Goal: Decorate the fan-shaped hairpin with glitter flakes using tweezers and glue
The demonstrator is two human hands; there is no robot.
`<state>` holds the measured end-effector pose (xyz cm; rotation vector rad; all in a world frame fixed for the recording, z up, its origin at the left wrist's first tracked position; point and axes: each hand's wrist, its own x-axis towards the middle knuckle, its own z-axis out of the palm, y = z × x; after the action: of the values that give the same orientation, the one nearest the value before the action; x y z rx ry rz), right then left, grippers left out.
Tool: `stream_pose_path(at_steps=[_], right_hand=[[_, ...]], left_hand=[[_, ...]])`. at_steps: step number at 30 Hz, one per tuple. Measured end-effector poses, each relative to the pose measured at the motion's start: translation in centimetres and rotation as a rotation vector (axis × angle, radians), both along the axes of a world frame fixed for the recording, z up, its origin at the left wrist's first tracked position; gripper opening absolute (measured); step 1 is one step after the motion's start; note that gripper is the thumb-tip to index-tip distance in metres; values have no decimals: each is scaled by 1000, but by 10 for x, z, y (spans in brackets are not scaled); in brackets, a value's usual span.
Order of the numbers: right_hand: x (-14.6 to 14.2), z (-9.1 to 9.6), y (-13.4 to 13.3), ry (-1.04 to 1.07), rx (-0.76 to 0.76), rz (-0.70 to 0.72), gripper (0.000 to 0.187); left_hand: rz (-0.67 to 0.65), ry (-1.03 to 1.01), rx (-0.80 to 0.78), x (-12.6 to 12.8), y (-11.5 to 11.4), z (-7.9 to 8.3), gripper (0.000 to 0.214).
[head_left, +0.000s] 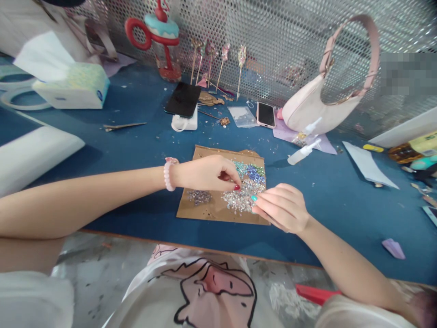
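A piece of brown cardboard [205, 212] lies flat near the table's front edge. On its right half are clear rhinestones [235, 199], with blue rhinestones [255, 173] and teal ones behind them. Dark grey rhinestones [200, 197] form a small pile at the left. My left hand [211, 173], with a pink bead bracelet at the wrist, reaches over the cardboard, its thumb and finger pinched above the clear stones. My right hand [283, 207] is closed at the right edge of the clear stones, fingertips together. Whatever either pinch holds is too small to make out.
Behind the cardboard lie a black phone [183, 99], tweezers [124, 126] and a pink-cased phone [265, 114]. A glue bottle [302, 154] and a white handbag [307, 107] are to the right. A tissue box [77, 86] sits at the left, and a red-handled cup [169, 59] stands by the mesh.
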<state>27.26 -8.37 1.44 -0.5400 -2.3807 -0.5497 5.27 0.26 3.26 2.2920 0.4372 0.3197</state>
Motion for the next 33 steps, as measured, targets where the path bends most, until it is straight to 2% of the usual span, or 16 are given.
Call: stream_pose_path(at_steps=[19, 26, 33], right_hand=[[-1, -1, 1, -8, 24, 29, 17], [0, 0, 0, -44, 79, 53, 20], [-2, 1, 0, -71, 114, 81, 16]], left_hand=[[-10, -11, -31, -2, 1, -1, 19], [-4, 20, -149, -3, 4, 0, 21], [-3, 26, -287, -7, 8, 4, 22]])
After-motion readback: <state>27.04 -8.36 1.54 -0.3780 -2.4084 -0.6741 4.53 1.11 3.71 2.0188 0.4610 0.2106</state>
